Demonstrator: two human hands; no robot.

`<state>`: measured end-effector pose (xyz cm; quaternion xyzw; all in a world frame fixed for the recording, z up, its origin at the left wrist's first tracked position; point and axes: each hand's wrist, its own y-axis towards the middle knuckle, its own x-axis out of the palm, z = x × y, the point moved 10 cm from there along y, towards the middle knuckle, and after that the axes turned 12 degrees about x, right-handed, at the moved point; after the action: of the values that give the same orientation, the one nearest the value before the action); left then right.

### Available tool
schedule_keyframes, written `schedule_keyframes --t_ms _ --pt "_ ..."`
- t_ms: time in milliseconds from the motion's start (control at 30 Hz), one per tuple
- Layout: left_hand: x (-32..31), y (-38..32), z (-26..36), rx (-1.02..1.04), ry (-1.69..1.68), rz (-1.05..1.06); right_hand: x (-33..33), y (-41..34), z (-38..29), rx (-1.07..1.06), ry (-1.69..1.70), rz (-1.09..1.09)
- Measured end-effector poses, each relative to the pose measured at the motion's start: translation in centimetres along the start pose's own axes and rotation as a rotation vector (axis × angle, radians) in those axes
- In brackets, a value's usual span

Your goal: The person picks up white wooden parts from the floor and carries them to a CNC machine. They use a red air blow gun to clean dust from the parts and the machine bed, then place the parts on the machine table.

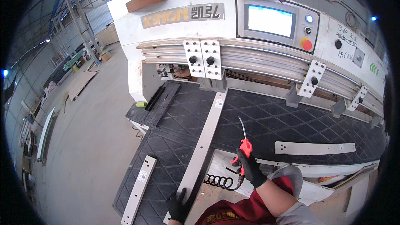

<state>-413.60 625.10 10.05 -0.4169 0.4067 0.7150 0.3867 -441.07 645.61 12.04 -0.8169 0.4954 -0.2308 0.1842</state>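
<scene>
In my black-gloved right hand is a red air blow gun, its bent metal nozzle pointing up over the table. A black coiled air hose hangs from the gun's lower end. My left hand, gloved in black too, rests spread on the near end of a long pale board strip. That strip has a drilled hole near its middle and a label at the far end, which reaches the machine's clamps. A shorter drilled strip lies left of it, and another strip lies to the right.
The black quilted table runs along a white KIMON machine. Metal clamp brackets hang over its back edge. A lit touchscreen and a red stop button sit above. A green roll lies at the left corner.
</scene>
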Motion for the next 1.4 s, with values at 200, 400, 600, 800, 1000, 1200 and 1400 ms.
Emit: schedule_keyframes --t_ms 200,400,600,800,1000,1200,1400 --pt "0.2 1.7 1.1 -0.016 0.039 -0.032 -1.1 -0.9 -0.3 0.064 0.079 0.031" --pt "-0.7 2.1 0.1 0.002 -0.052 0.042 -5.4 -4.2 -5.1 -0.135 0.111 0.136" --pt "-0.7 2.2 0.8 0.091 0.065 0.06 -16.4 -11.1 -12.3 -0.24 0.04 0.423" --pt "-0.1 1.5 0.0 -0.057 -0.275 0.076 -27.7 -20.9 -23.6 -0.64 -0.103 0.627" --pt "1.0 1.4 -1.1 -0.129 -0.264 -0.027 -36.8 -25.3 -31.9 -0.647 -0.169 0.802" --pt "1.2 1.5 -0.9 -0.05 -0.216 -0.03 -41.2 -24.5 -36.5 -0.608 -0.134 0.801" --pt "0.6 1.3 -0.8 -0.065 -0.164 -0.058 -43.2 -23.0 -37.7 -0.438 -0.185 0.842"
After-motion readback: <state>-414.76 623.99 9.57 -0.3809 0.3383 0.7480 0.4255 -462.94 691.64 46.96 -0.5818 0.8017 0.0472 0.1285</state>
